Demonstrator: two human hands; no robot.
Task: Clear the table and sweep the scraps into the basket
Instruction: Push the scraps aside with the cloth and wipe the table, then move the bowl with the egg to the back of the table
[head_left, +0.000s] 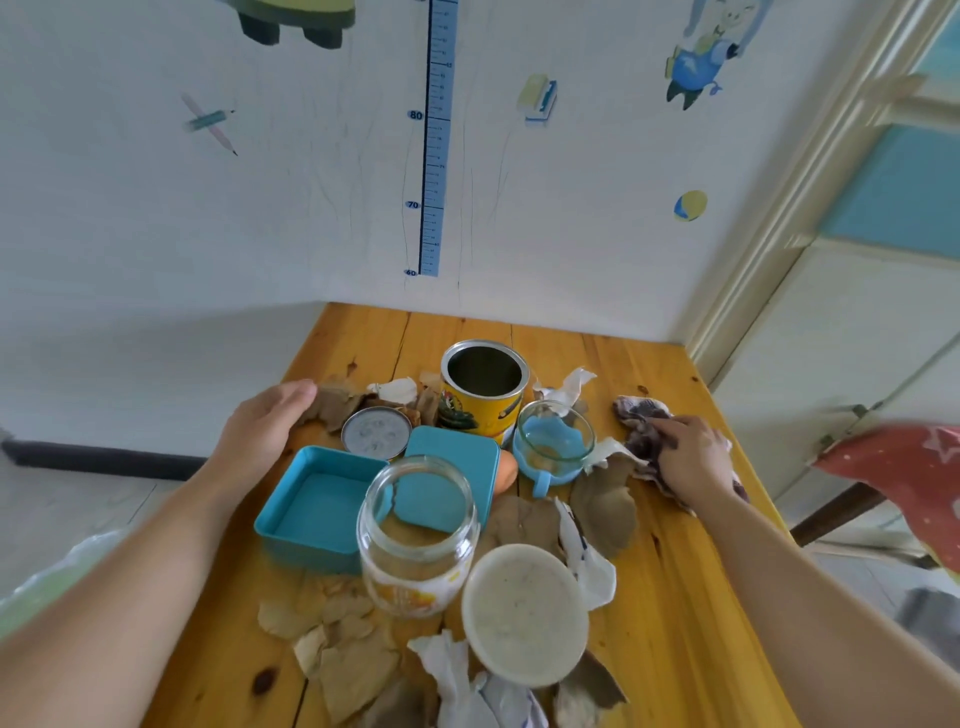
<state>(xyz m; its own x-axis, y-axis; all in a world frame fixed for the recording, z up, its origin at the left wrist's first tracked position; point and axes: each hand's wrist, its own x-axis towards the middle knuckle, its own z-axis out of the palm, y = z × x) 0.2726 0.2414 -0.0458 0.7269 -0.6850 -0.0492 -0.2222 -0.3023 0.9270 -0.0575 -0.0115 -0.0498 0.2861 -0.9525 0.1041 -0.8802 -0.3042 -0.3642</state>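
1. Left hand (265, 421): at 10 o'clock on the table (675, 597), fingers straight and close together, holding nothing. The fingertips touch a brown leaf (332, 402).
2. Right hand (691, 457): at 2 o'clock, fingers curled down onto a dark patterned cloth (636, 410), which is partly hidden under the palm.
3. Scraps: dry leaves (353, 660) and crumpled paper (589, 569) lie from 6 to 12 o'clock, partly hidden under containers. The 6 o'clock pile is cut off by the frame edge.
4. Centre: blue box (317, 506), glass jar (418, 535), glass cup (553, 447). An open yellow can (483, 395) stands at 12 o'clock.
5. Orange object (506, 470) beside the cup: mostly hidden, identity unclear.
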